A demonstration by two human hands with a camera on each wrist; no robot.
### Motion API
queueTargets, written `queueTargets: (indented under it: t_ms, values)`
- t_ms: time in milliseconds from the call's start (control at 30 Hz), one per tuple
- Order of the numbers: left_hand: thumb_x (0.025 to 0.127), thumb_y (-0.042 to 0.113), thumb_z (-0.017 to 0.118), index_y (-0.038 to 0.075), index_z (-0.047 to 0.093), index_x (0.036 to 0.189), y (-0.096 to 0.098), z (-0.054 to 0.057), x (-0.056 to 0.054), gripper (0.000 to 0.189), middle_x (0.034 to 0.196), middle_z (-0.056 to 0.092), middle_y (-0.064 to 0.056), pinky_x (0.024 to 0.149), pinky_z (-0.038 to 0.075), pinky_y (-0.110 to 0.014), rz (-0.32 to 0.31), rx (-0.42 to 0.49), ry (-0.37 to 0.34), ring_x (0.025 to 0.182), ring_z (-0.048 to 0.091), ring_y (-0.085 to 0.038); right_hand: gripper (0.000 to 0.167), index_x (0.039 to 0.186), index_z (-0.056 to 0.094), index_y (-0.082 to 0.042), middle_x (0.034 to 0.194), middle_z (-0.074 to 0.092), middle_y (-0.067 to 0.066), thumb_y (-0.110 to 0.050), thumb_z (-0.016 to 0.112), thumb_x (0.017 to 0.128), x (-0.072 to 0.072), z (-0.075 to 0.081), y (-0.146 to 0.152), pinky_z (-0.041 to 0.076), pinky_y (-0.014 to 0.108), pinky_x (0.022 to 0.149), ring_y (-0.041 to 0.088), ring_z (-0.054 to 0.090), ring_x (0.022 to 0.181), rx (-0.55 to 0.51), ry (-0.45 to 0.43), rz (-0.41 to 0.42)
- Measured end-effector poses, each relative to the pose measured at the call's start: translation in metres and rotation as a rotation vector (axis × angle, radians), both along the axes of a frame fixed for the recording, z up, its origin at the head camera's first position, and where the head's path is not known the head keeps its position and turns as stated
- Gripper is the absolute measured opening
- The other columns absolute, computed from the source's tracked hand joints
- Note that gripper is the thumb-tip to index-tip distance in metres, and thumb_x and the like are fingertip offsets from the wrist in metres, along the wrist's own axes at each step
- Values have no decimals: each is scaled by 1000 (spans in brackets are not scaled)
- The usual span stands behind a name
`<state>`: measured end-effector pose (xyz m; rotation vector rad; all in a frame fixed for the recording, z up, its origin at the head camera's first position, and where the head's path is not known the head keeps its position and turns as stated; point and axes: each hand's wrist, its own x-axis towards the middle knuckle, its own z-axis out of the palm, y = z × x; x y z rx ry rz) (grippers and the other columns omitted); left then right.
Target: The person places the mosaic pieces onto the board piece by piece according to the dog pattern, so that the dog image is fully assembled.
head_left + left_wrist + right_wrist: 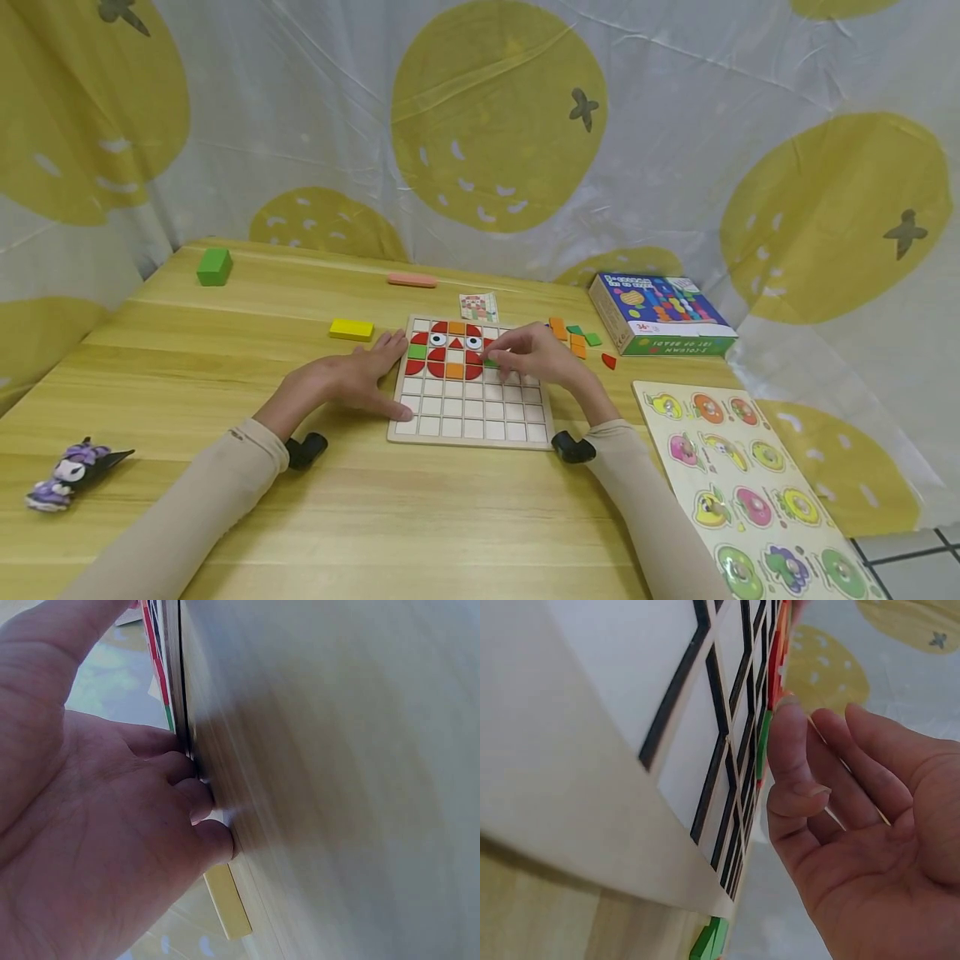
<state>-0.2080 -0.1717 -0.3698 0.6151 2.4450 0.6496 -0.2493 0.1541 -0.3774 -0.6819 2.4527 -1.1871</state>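
Note:
A wooden grid board [471, 417] lies on the table, with red, green, orange and white tiles forming an owl-like face in its upper rows. My left hand [352, 379] is spread along the board's left side, thumb tip on the lower left corner and fingertips at the upper left edge. Bent over the face's right side is my right hand [536, 354]. Its fingertips are right at a green tile [763, 744], which sits in the grid just past the red tiles [775, 671]. No piece shows between those fingers. A small pattern card [478, 307] lies behind the board.
Loose orange tiles [558, 328], green tiles [592, 339] and a red piece [608, 361] lie right of the board. A bead-game box [663, 312] and fruit puzzle [731, 483] are farther right. Leftward are a yellow block [351, 330], green block [214, 267] and figurine [71, 475].

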Motion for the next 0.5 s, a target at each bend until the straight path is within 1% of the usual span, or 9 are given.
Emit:
queueTargets:
  t_ms: [267,333,500]
  values:
    - [90,56,84,-2,5,171,0,0,0,127,179,-7,-24,129,5,-70,3,-1,-4,164,-4,-49,21,117,81,-3,93,79,12,-17,68,108,1,1,0,53,31,74,29,71,81,-18,-20,9]
    - [90,56,84,-2,5,171,0,-1,-1,127,179,-7,-24,129,4,-70,1,0,-4,165,-4,-48,21,115,82,-3,96,80,11,-17,68,109,1,2,-1,53,31,73,30,70,81,-17,-34,32]
    - [90,55,83,-4,5,171,0,0,-1,127,179,-7,-25,130,3,-69,-6,3,-2,165,-5,-46,23,113,82,-2,94,80,11,-18,66,110,1,1,-2,50,27,69,31,69,78,-15,-67,89]
